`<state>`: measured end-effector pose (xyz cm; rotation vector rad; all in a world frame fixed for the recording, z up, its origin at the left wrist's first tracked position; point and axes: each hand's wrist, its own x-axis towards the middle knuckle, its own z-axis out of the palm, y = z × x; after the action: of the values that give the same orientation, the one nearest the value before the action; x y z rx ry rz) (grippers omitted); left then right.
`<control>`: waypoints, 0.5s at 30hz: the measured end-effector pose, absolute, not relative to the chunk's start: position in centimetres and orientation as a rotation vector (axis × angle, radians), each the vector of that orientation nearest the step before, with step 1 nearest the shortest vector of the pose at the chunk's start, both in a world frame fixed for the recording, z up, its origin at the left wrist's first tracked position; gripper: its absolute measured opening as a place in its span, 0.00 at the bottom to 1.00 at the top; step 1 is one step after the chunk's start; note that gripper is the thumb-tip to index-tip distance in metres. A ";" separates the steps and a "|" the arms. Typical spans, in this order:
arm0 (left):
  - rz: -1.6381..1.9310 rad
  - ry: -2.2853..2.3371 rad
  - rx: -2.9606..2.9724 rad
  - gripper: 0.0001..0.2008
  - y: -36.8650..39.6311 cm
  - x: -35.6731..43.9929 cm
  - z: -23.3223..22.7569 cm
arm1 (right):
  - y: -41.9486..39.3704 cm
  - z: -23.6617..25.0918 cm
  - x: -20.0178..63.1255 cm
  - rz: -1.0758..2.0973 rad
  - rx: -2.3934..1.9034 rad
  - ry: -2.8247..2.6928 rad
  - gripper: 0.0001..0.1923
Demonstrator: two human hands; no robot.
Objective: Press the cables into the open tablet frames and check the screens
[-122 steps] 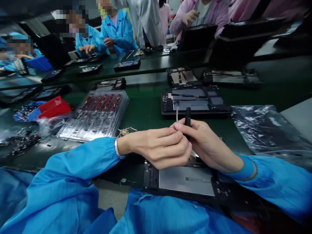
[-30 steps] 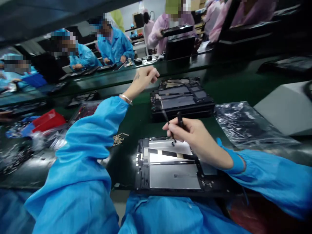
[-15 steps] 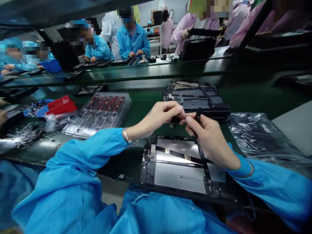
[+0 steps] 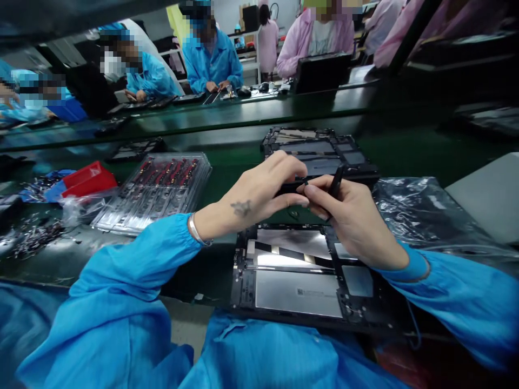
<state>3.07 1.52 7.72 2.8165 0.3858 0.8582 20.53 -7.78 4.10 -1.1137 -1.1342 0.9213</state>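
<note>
In front of me lies an opened tablet (image 4: 298, 292) with silver battery panels and a black strip running across the upper one. Above its top edge, my right hand (image 4: 352, 216) is closed around a slim black pen-like tool (image 4: 335, 183); its exact kind is unclear. The right thumb and index finger also pinch together at a tiny dark bit. Facing them, my left hand (image 4: 267, 189) has its thumb and index finger apart, and nothing shows between them. Behind both hands sits a stack of similar opened tablets (image 4: 312, 146), partly covered by the fingers.
Left of my hands is a clear plastic tray (image 4: 156, 189) of small red and black parts. Beyond it are a red bin (image 4: 89, 179), a blue bin and loose small parts (image 4: 40, 235). A plastic bag (image 4: 421, 210) lies at right. Co-workers sit across the line.
My left thumb and fingers have parted from the right fingertips and spread, with the hand turned back up. The right hand still grips the black tool. The camera view has shifted slightly.
</note>
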 end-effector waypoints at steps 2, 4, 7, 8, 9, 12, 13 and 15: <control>0.968 0.385 3.071 0.13 0.8 3.4 7.6 | -8.0 4.1 20.4 0.927 -1.104 -1.145 0.11; 0.999 0.408 3.241 0.16 0.3 3.7 7.5 | -8.1 3.9 20.3 0.903 -1.109 -1.156 0.10; 1.035 0.421 3.342 0.19 0.0 3.9 7.2 | -8.4 3.7 20.3 0.852 -1.136 -1.186 0.10; 1.043 0.417 3.357 0.19 -0.1 3.9 7.1 | -8.4 3.6 20.3 0.825 -1.152 -1.207 0.10; 1.050 0.419 3.369 0.19 -0.2 3.9 7.1 | -8.4 3.6 20.4 0.788 -1.169 -1.233 0.10; 1.089 0.449 3.404 0.18 -0.4 3.7 6.9 | -8.5 3.8 20.5 0.676 -1.205 -1.314 0.10; 1.106 0.455 3.414 0.16 -0.4 3.7 6.9 | -8.4 3.9 20.5 0.655 -1.207 -1.330 0.10; 1.149 0.444 3.425 0.14 -0.5 3.6 6.8 | -8.4 3.9 20.5 0.640 -1.205 -1.347 0.09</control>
<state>3.60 -0.54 6.77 3.4251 0.4444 1.1487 20.51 -8.41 3.89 -1.2054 -1.3470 0.6397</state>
